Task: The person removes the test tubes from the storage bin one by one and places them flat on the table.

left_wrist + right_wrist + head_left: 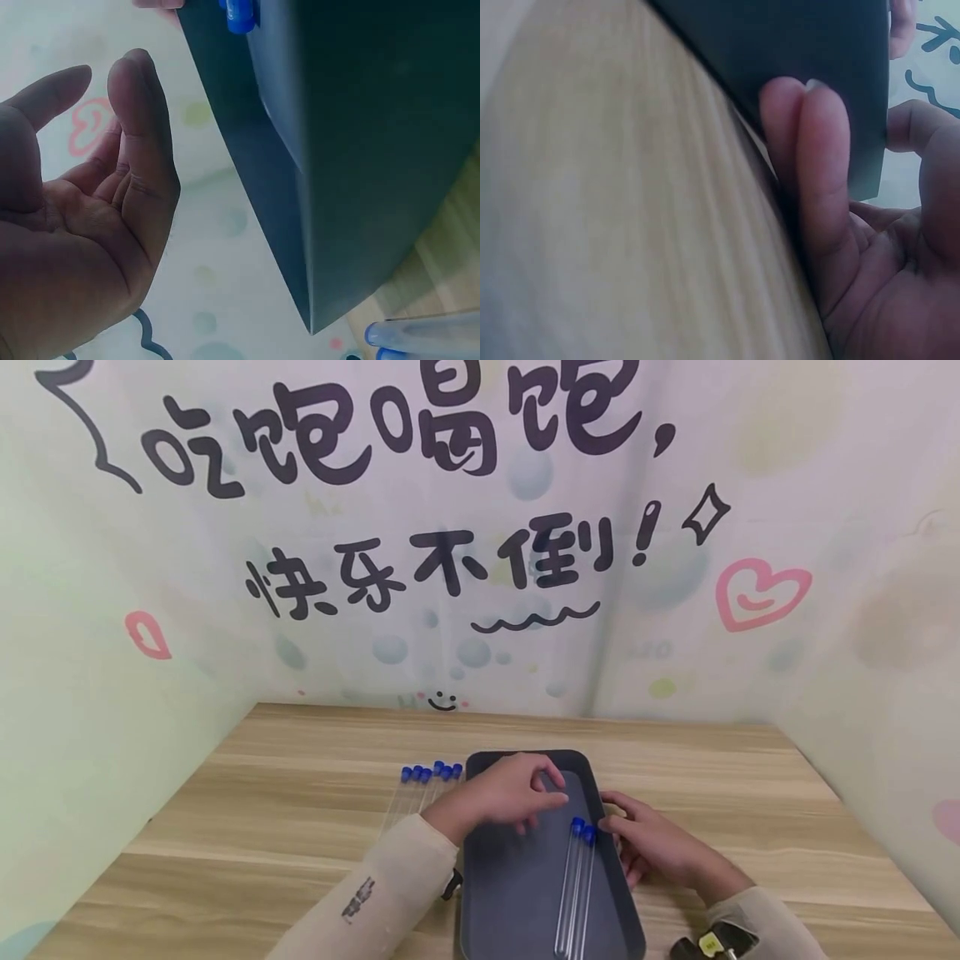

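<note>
A dark grey tray [517,893] rests on the table, holding two clear test tubes [573,893] with blue caps near its right wall. Above its far part hovers my left hand [517,789], palm turned inward, fingers loosely bent and nothing between them. The left wrist view shows the same hand [112,187] apart from the tray wall. My right hand [660,843] holds the tray's right side. In the right wrist view its fingers [825,157] lie against the outer wall, the thumb at the rim. Several more blue-capped test tubes [408,797] lie left of the tray, partly hidden by my left arm.
The wooden table [300,810] meets a printed cloth wall [360,668] at the back, with similar walls at both sides. A black wrist device [723,941] shows near the right sleeve.
</note>
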{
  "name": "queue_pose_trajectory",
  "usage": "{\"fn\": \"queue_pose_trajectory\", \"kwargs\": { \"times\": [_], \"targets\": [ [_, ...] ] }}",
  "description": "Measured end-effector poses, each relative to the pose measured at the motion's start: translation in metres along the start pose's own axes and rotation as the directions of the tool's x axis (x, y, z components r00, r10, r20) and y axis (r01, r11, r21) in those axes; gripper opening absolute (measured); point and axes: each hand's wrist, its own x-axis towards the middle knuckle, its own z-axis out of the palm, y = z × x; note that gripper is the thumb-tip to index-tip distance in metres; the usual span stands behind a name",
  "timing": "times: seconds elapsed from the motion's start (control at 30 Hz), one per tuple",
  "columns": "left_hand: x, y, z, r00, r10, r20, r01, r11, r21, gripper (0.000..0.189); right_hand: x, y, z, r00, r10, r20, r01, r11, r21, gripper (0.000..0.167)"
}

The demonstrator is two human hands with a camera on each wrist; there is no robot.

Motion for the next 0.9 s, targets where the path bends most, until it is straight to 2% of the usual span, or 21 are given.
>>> {"fn": "queue_pose_trajectory", "kwargs": {
  "times": [0.23,0.4,0.57,0.7,0.9],
  "targets": [
    [0.007,0.011,0.003,1.000,0.028,0.008,-0.028,0.999,-0.031,0.020,-0.002,0.001,-0.002,1.000,-0.006,0.012,0.006,1.000,-0.001,0.067],
    [0.013,0.016,0.012,0.999,0.026,0.031,-0.026,0.999,-0.022,0.020,-0.003,0.000,-0.001,1.000,-0.006,0.017,0.006,1.000,0.000,0.067],
    [0.019,0.011,0.026,0.998,0.010,0.068,-0.010,1.000,-0.004,0.014,-0.003,0.000,-0.001,1.000,-0.004,0.011,0.004,1.000,-0.001,0.066],
    [0.023,0.006,0.039,0.995,0.001,0.100,0.001,1.000,-0.025,0.009,-0.004,-0.001,0.000,1.000,-0.004,0.003,0.004,1.000,-0.008,0.066],
    [0.025,-0.006,0.050,0.997,-0.032,0.068,0.037,0.996,-0.078,0.006,-0.002,-0.001,0.001,1.000,-0.005,-0.002,0.005,1.000,0.000,0.068]
  ]
}}
